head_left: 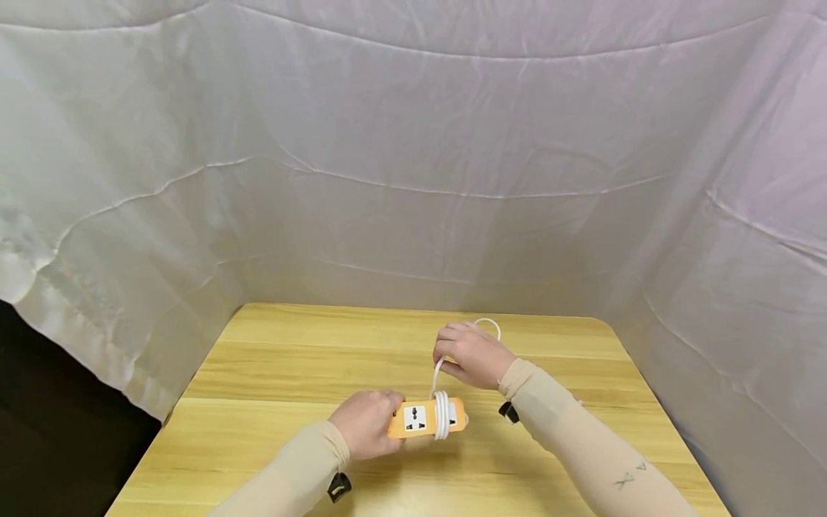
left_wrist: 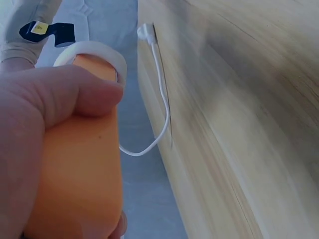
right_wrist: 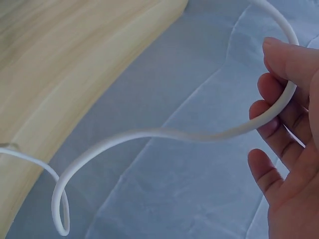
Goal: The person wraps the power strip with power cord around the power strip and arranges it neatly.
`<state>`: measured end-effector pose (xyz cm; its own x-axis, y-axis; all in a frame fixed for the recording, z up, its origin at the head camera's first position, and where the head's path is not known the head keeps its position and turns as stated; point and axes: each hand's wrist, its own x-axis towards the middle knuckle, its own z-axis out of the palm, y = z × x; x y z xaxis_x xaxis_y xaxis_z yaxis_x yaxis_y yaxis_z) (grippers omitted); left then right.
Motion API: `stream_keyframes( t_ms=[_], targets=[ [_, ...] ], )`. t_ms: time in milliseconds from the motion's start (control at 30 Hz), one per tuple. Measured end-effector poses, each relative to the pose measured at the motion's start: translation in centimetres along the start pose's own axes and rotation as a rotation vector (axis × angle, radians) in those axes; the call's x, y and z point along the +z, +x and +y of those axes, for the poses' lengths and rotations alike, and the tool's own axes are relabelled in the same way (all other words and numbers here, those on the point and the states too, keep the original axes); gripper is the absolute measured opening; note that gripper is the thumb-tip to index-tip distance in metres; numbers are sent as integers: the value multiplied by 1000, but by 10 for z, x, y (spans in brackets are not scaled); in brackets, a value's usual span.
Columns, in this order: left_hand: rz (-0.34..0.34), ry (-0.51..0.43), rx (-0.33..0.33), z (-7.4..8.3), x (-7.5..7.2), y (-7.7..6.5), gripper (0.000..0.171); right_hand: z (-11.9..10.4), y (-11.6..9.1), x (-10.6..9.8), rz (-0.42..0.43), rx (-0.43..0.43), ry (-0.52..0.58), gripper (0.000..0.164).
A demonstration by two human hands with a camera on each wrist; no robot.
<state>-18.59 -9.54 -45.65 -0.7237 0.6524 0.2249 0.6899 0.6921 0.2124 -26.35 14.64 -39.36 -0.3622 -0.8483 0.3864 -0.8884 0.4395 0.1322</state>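
An orange power strip [head_left: 426,418] with white socket faces is gripped at its left end by my left hand [head_left: 368,424]. Several turns of its white cord [head_left: 442,416] wrap round the strip toward the right end. In the left wrist view my thumb [left_wrist: 94,94] presses along the orange casing [left_wrist: 79,174], close to the white loops. Farther back and to the right, my right hand [head_left: 474,353] holds the free part of the cord [right_wrist: 271,113] between thumb and curled fingers. Past that hand the cord loops and trails off; its white plug [left_wrist: 147,33] lies against the tabletop.
The wooden table [head_left: 310,366] spreads under both hands. Pale grey fabric [head_left: 420,237] hangs round its back and sides. Each wrist carries a small black camera, one at the left wrist [head_left: 339,487] and one at the right wrist [head_left: 509,412].
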Motion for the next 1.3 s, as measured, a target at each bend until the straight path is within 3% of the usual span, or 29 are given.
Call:
stream_keyframes(
  t_ms=[267, 700, 967, 1300],
  targets=[
    [31, 27, -54, -2, -3, 3, 36, -5, 2, -10, 51, -23, -22, 12],
    [90, 26, -161, -9, -5, 4, 38, -16, 2, -18, 34, -38, -70, 14],
    [141, 17, -204, -12, -7, 5, 39, -28, 1, -21, 10, 35, -93, 11],
    [175, 3, -244, -21, -11, 7, 38, -41, -2, -23, 25, 55, -59, 16]
  ],
)
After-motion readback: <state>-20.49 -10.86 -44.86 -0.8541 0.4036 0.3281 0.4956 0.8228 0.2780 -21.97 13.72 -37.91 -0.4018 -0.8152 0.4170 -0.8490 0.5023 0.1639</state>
